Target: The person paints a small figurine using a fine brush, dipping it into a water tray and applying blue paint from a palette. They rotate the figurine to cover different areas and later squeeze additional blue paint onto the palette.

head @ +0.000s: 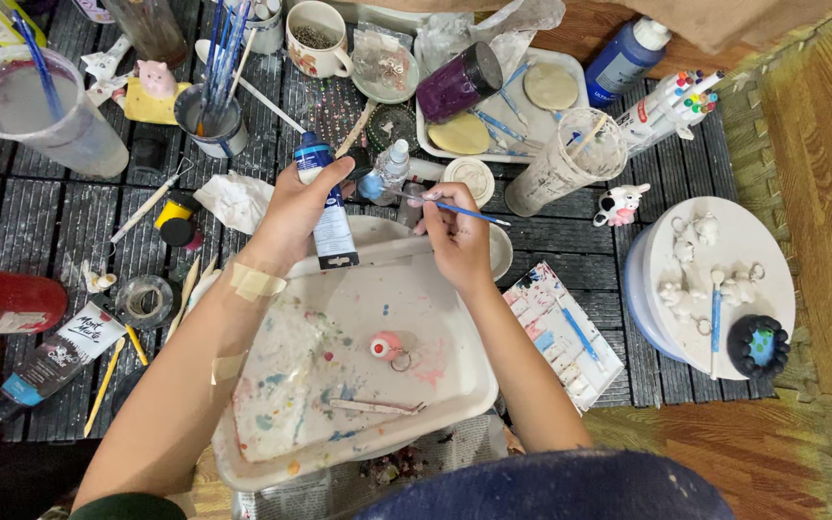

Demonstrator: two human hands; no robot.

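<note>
Left hand is clenched around a blue paint tube, held upright above the far edge of the white tray, keeping it ready beside the brush. Right hand pinches a thin blue paintbrush, bristle end towards the tube. A small pink figurine rests mid-tray, away from both hands.

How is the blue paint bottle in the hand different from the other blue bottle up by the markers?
The held paint bottle is slim, with a big white label and a blue cap; the far bottle is fatter, mostly blue, with a white cap. The left hand grips the held bottle over the white tray; the far bottle stands untouched on the dark mat, near the markers. Both are blue paint bottles.
</note>
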